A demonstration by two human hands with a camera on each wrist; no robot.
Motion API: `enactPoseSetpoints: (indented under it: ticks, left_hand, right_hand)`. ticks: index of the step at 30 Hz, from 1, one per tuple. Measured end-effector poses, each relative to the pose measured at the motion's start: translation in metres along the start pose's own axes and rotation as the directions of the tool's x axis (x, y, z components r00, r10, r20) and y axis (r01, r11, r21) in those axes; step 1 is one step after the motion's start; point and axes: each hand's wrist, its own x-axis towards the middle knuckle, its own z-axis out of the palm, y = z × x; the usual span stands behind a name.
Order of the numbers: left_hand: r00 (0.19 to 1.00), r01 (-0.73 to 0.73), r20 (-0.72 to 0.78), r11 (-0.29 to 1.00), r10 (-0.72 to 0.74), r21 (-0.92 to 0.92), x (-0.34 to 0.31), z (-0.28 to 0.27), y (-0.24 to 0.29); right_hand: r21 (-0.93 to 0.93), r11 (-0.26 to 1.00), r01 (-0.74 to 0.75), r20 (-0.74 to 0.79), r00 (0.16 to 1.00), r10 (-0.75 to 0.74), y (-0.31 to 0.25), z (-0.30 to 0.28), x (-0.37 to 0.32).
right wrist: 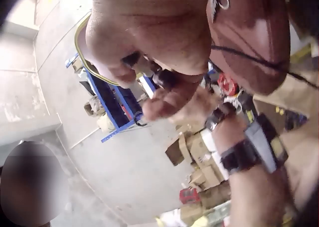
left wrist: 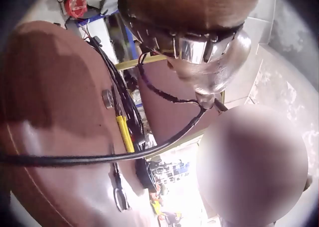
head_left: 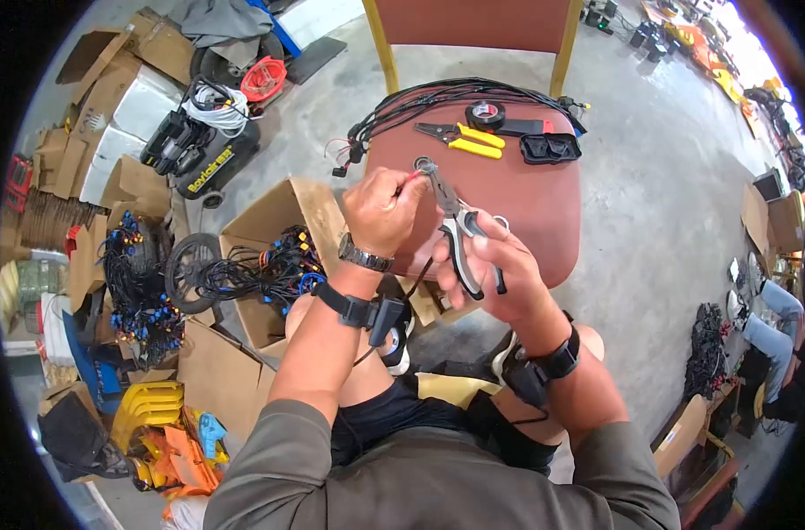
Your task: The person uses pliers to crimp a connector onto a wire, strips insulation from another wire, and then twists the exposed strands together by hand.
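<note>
My left hand [head_left: 380, 212] pinches a thin red wire [head_left: 413, 176] between thumb and forefinger over the chair seat. A black cable [left wrist: 75, 161] runs from that hand across the left wrist view. My right hand [head_left: 513, 269] holds pliers [head_left: 448, 199] with black and grey handles, its fingers along them. The pliers' nose points up, close beside the left fingertips and overlapping a small metal ring [head_left: 423, 162] in the head view. In the right wrist view the right hand [right wrist: 154, 33] hides most of the pliers.
On the brown seat [head_left: 526, 212] lie yellow-handled wire strippers [head_left: 478, 143], black tape [head_left: 485, 115], a black case [head_left: 549, 148] and a bundle of black cables [head_left: 455, 86]. A cardboard box of cables [head_left: 279, 256] stands at left, near a compressor [head_left: 212, 163]. Someone's legs [head_left: 778, 331] show far right.
</note>
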Motion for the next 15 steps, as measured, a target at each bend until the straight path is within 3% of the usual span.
enactPoseSetpoints:
  ticks: [4, 8, 11, 15]
  left_hand:
    - [0.996, -0.050, 0.072, 0.999, 0.049, 0.003, 0.003, -0.004, -0.002]
    - [0.992, -0.082, 0.094, 0.996, 0.085, -0.033, 0.008, -0.007, -0.004]
    - [0.990, -0.083, 0.112, 0.995, 0.088, -0.050, 0.008, -0.012, -0.004]
    - [0.985, -0.073, 0.153, 0.997, 0.078, -0.041, 0.013, -0.015, -0.007]
  right_hand:
    - [-0.364, 0.929, -0.059, -0.145, 0.989, 0.006, -0.007, -0.010, -0.003]
    - [-0.498, 0.852, -0.162, -0.306, 0.952, 0.003, -0.017, -0.010, -0.007]
    - [-0.591, 0.795, -0.139, -0.344, 0.934, -0.093, -0.022, -0.021, -0.007]
    - [-0.753, 0.656, -0.053, -0.289, 0.922, -0.258, -0.021, -0.020, 0.004]
